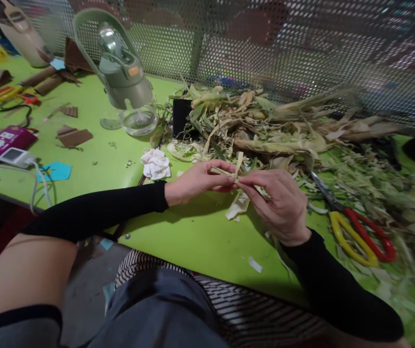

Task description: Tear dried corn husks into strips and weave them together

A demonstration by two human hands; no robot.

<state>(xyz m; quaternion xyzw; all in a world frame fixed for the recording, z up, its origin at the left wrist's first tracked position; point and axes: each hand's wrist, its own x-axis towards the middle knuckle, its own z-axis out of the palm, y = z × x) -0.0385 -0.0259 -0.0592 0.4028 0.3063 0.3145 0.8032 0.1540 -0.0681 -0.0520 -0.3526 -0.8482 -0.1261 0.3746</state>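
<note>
My left hand (200,181) and my right hand (278,200) meet over the green table, each with fingers pinched together. Between them is a small piece of pale, folded corn husk strips (239,166), with one strip end sticking up and others pointing sideways. Both hands grip this piece; fingers hide part of it. Just below lies a pale husk scrap (238,205). A crumpled white tissue (155,164) rests by my left wrist. Right of my right hand lie scissors (360,232) with one red and one yellow handle loop.
Dried corn husks (251,121) heap up along a perforated metal screen (265,43), with shreds spreading right. A green-lidded bottle (125,82) stands at the back left. A purple box (7,142), a white plug with cable (17,157) and cardboard scraps (75,136) lie on the left.
</note>
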